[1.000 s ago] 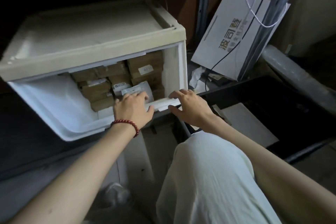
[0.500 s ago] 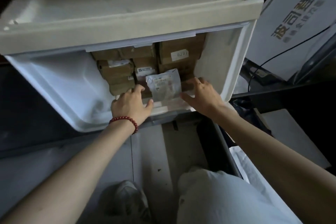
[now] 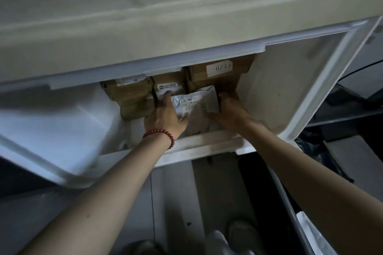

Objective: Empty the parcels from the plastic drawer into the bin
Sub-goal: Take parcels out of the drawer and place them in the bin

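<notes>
Parcels are packed at the back of the plastic drawer, brown boxes stacked up with a white mailer bag leaning in front of them. Head cam, pretty dark: the left hand, red bead bracelet on the wrist, pinches the bag's left edge between fingers and thumb. Over on the other edge the right hand is curled round it, thumb across the front.

Parcels in drawer

The white plastic drawer holds stacked brown boxes with a white mailer bag in front.
</notes>
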Motion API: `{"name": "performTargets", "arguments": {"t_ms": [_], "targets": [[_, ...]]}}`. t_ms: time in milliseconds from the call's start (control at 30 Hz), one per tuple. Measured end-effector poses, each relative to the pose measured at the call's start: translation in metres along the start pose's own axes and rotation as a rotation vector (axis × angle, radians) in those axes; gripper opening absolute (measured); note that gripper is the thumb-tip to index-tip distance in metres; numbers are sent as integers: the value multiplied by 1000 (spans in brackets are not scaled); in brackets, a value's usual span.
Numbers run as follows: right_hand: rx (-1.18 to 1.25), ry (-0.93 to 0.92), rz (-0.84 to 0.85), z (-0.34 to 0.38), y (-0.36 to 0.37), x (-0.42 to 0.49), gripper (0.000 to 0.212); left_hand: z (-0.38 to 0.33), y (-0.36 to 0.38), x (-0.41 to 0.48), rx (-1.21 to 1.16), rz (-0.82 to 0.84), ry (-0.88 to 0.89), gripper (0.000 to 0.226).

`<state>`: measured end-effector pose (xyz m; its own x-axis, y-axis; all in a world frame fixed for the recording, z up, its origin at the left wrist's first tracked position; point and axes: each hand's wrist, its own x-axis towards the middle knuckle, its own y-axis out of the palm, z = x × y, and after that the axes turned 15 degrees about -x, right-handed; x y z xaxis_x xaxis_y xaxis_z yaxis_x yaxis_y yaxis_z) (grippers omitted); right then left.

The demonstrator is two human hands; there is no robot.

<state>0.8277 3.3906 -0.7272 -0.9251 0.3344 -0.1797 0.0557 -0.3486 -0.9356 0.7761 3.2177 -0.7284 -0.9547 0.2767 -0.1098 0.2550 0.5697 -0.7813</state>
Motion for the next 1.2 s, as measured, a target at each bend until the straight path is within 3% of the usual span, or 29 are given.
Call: {"name": "performTargets", "arguments": {"t_ms": [167, 300, 400, 600, 733, 867, 1200], "targets": [[62, 37, 16, 1, 7, 11, 52, -6, 14, 12, -146, -21, -2, 85], [50, 22, -40, 2, 4, 7, 35, -9, 12, 12, -111, -83, 81, 52], [66, -15, -80, 3, -6, -4, 36, -12, 1, 3, -89, -112, 156, 39], [102, -108, -191, 11, -43, -57, 34, -33, -39, -32, -42, -192, 262, 40], [-3, -215, -133, 15, -80, -121, 42, -53, -64, -88, -151, -232, 345, 30], [-35, -293, -153, 15, -124, -181, 36, -83, -87, -139, -185, -226, 433, 24], [89, -223, -94, 41, -197, -245, 37, -127, -150, -206, -164, -299, 483, 27]]}}
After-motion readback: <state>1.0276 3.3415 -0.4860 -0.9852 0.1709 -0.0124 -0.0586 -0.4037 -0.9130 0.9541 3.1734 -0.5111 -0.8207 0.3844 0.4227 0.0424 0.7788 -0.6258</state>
